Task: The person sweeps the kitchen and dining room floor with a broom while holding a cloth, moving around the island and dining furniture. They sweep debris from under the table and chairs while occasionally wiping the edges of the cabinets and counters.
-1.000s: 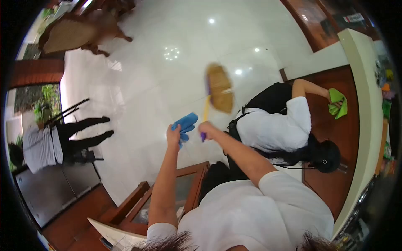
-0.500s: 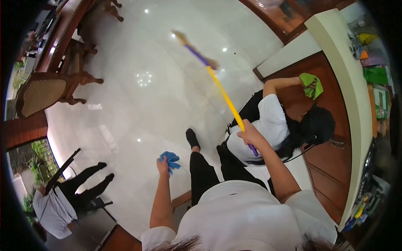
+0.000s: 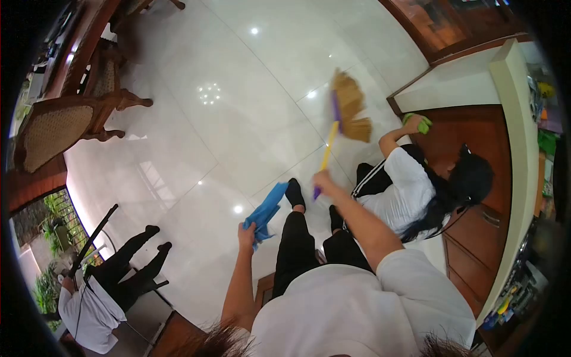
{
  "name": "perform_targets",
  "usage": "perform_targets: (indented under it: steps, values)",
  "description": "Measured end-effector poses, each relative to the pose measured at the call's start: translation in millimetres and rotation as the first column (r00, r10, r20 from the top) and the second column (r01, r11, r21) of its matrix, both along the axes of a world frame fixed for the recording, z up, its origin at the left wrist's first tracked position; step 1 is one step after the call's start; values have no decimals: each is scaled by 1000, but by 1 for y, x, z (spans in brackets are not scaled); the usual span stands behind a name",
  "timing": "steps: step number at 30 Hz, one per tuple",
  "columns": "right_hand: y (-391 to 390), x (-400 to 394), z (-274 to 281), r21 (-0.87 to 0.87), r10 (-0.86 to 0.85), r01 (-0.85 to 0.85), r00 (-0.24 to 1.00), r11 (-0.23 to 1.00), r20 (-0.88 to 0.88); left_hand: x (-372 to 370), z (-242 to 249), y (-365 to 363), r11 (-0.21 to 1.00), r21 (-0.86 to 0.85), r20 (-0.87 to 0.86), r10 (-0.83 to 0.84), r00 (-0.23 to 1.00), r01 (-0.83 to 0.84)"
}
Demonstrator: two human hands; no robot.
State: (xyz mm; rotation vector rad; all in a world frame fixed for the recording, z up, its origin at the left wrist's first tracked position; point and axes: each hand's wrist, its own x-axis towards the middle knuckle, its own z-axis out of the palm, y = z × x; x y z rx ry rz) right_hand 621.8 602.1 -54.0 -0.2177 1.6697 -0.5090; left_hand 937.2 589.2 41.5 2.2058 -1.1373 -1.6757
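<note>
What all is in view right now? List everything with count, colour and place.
broom: one, tan bristles, yellow-purple handle, in right hand
blue cloth: one, blue, in left hand
floor: one, glossy whitish tiles, centre
chairs: at least two, brown, upper left
cabinet: one, reddish-brown, right
green cloth: one, green, in crouching co-worker's hand
assorted items: several, mixed colours, far right
plants: several, green, far left
co-workers: two, white tops, right and lower left
left hand: one, bare, lower centre
right hand: one, bare, centre
legs: two, black-clad, lower centre
</note>
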Motion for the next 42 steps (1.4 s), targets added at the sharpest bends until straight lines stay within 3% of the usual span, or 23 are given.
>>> perform_targets:
  steps: [2,5,6,8,11,13,15,18,21,22,25,26,28,29,31,32,34,35,36,37,38,40,42]
  values:
    - [-13,79,34,85,-147,130,959,988,243,38,-5,3,981,132,32,141,989,-144]
    - [-56,133,76,176,-262,203,854,963,449,75,-7,0,996,79,166,31,986,-45]
    - [-74,128,92,165,-271,219,856,962,441,87,-13,-3,993,105,175,37,984,-56]
    - [-112,101,114,55,16,-53,846,997,533,99,-13,-12,991,108,175,65,982,-85]
    - [-126,21,138,15,-79,95,722,995,687,85,-5,-44,988,96,140,103,985,-117]
    - [-110,-44,201,-179,98,-11,867,984,489,75,-4,-66,986,76,56,143,988,-147]
    - [-79,-107,254,-273,134,-20,904,962,405,51,13,-90,988,128,-102,100,990,-87]
    - [-33,-191,312,-264,0,52,982,963,191,21,10,-126,990,131,-101,73,992,-60]
    - [-13,-264,334,-252,-47,-33,951,967,-304,-21,27,-153,994,103,-138,48,989,-34]
    - [-20,-283,338,-249,-98,2,922,968,-375,-34,33,-158,994,95,-181,69,981,-52]
    - [-43,-366,252,-208,-109,-55,705,977,-700,-67,35,-174,994,100,-161,48,986,-32]
    - [-57,-388,221,-213,-114,-52,709,976,-696,-74,30,-176,995,95,-155,45,987,-31]
    - [-89,-430,153,13,-149,230,673,973,-724,-80,18,-175,999,3,-109,48,993,-48]
    - [-100,-451,107,11,-150,227,678,974,-720,-91,20,-176,999,-1,-103,52,993,-52]
    - [-111,-481,18,145,-149,236,882,961,-448,-111,41,-179,990,141,-128,9,992,10]
    - [-107,-475,1,-459,63,-315,872,831,-486,-115,44,-182,990,144,-111,4,994,13]
    - [-65,-409,-82,-733,23,-638,758,234,-652,-127,48,-187,978,208,-81,27,996,-9]
    - [-62,-354,-78,-691,138,-403,903,600,-407,-142,60,-194,977,215,-79,19,997,-1]
    - [-66,-297,-61,-418,13,-13,1000,908,-2,-161,75,-201,976,218,-75,17,997,-1]
    - [-74,-255,-42,-37,-340,369,886,929,315,-181,88,-206,975,220,-74,15,997,2]
    - [-81,-229,-20,190,-533,508,705,840,468,-187,84,-214,966,252,-170,-13,985,56]
    - [-95,-211,0,414,-660,553,376,723,650,-215,81,-229,979,201,-89,-7,996,25]
    - [-130,-228,15,452,-659,529,308,718,687,-244,77,-254,987,158,-41,-7,999,14]
